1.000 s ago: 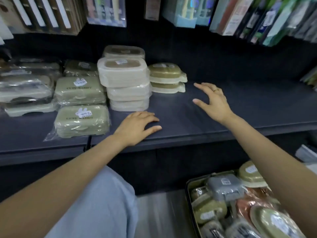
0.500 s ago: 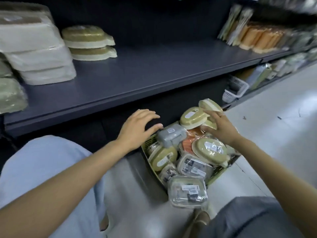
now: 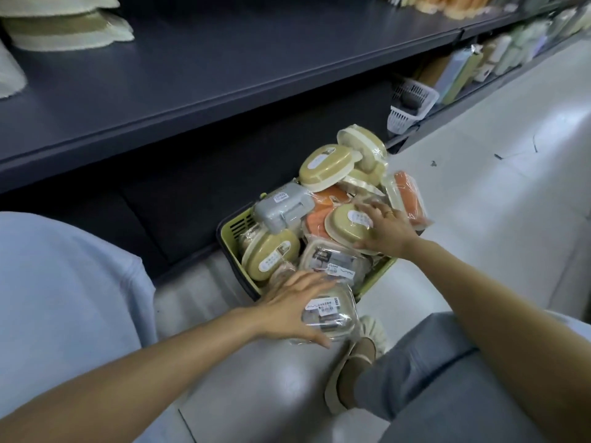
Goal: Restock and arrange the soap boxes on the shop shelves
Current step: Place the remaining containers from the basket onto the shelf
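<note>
A green basket on the floor is heaped with wrapped soap boxes. My left hand grips a clear wrapped soap box at the basket's near edge, fingers over the top and thumb beneath. My right hand holds an olive oval soap box near the middle of the heap, with the thumb under its rim. Around them lie a grey box, orange boxes and more olive oval boxes. The dark shelf above carries two stacked oval boxes at its far left.
My knees in light blue fabric flank the basket, and my shoe is just behind the clear box. A white slotted basket stands on the low shelf to the right. Pale floor stretches off to the right.
My view dropped from the shelf to the basket. Both hands came down off the shelf; the left now grips the clear box and the right holds an olive oval box.
</note>
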